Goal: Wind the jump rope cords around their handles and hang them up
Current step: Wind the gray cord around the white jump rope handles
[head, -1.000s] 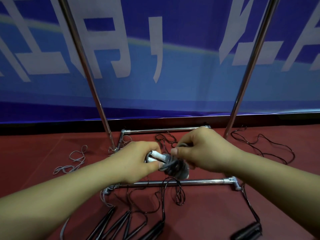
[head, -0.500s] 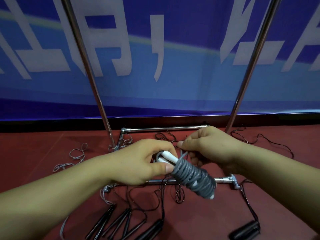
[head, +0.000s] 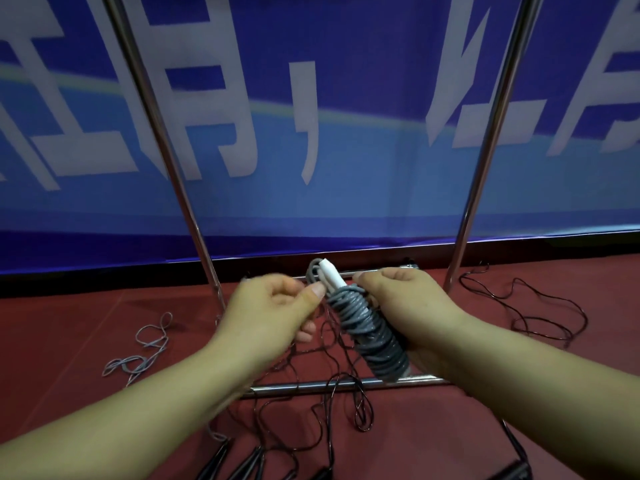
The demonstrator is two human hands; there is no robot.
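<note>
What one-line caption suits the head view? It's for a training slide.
Right hand holds a grey-cord-wound jump rope bundle while the left hand pinches near its top, before a metal rack.

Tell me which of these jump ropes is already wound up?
The grey rope with white handles, gripped in the right hand. Its cord is coiled tightly around the handles; the black ropes and another grey cord lie loose on the floor.
</note>
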